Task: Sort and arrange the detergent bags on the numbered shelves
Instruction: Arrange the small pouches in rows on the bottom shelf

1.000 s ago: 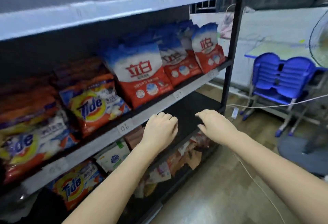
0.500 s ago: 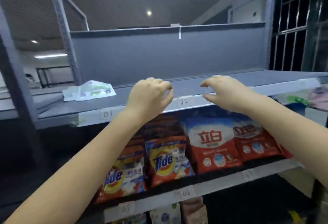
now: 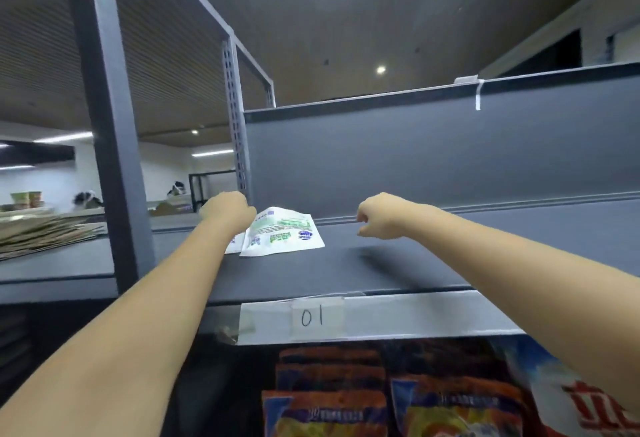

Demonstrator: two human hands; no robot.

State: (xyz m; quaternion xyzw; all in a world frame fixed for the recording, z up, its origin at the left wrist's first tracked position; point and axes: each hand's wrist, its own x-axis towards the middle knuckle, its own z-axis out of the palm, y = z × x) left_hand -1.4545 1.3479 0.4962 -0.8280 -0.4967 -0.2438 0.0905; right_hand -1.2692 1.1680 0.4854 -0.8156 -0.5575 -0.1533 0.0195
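Note:
A white and green detergent bag (image 3: pixel 287 234) lies flat on the grey top shelf (image 3: pixel 346 273), whose front strip bears the label 01 (image 3: pixel 312 317). My left hand (image 3: pixel 227 211) reaches over the bag's left part, with its fingers curled at the far left corner; the fingertips are hidden behind the hand. To the right of the bag, my right hand (image 3: pixel 379 216) hovers over the bare shelf with loosely curled fingers and holds nothing. On the shelf below stand orange detergent bags (image 3: pixel 329 398) and a red and white bag (image 3: pixel 581 402).
A grey upright post (image 3: pixel 114 159) rises at the left, and a perforated post (image 3: pixel 237 131) stands just behind my left hand. A grey back panel (image 3: pixel 433 159) closes the shelf's far side. Flattened cardboard (image 3: pixel 41 234) lies on the neighbouring shelf to the left.
My view rose from the lower shelves to the top shelf. Both arms stretched forward onto shelf 01, and my left hand reached the white and green bag.

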